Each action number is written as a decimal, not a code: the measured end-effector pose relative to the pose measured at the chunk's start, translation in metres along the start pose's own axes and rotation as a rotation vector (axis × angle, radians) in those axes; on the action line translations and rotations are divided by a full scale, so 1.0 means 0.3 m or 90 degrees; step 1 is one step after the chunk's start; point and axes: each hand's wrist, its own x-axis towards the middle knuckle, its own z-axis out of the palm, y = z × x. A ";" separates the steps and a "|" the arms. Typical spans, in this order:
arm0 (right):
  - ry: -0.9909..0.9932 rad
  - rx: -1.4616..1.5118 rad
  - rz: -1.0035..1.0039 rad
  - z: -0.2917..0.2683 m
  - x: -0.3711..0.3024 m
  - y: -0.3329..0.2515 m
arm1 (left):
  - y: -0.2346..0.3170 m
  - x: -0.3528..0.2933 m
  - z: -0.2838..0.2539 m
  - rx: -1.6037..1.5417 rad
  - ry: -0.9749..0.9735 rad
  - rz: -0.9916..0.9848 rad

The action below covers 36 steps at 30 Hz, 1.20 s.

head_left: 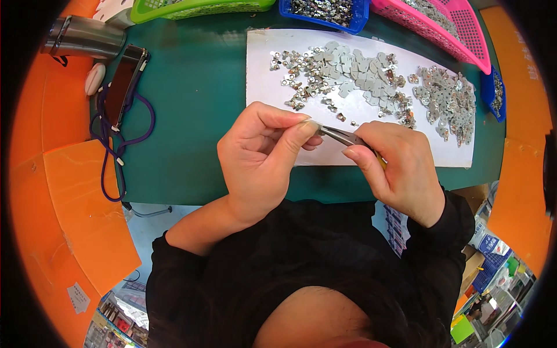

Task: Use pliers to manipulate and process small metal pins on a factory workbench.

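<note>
My left hand (264,151) is closed in a pinch, with a small metal part (315,123) between thumb and forefinger, mostly covered by the fingertips. My right hand (400,159) is wrapped round a pair of pliers (342,136), whose yellowish handle shows by the thumb. The jaws point left and meet the part at my left fingertips. Both hands hover over the near edge of a white board (264,75). Beyond them on the board lie flat grey metal plates (362,69), small shiny metal fittings (299,93) and, further right, a pile of joined-looking metal pieces (445,101).
Along the far edge stand a green basket (203,8), a blue bin (325,23) of small metal parts and a pink basket (432,29). Another blue bin (487,93) sits at right. Left are a steel tumbler (87,37) and a phone (125,84) with a purple cord.
</note>
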 end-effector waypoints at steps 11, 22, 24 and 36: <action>0.021 -0.042 -0.035 0.009 0.001 0.005 | 0.001 0.002 0.015 0.016 0.014 0.015; -0.002 -0.041 -0.042 0.015 -0.003 0.015 | -0.006 -0.001 0.020 0.005 0.019 0.012; -0.006 -0.018 -0.039 0.018 -0.005 0.016 | 0.000 -0.001 0.024 0.021 0.020 0.009; 0.112 -0.212 -0.044 0.090 -0.021 0.041 | -0.022 0.009 0.014 -0.078 0.048 -0.157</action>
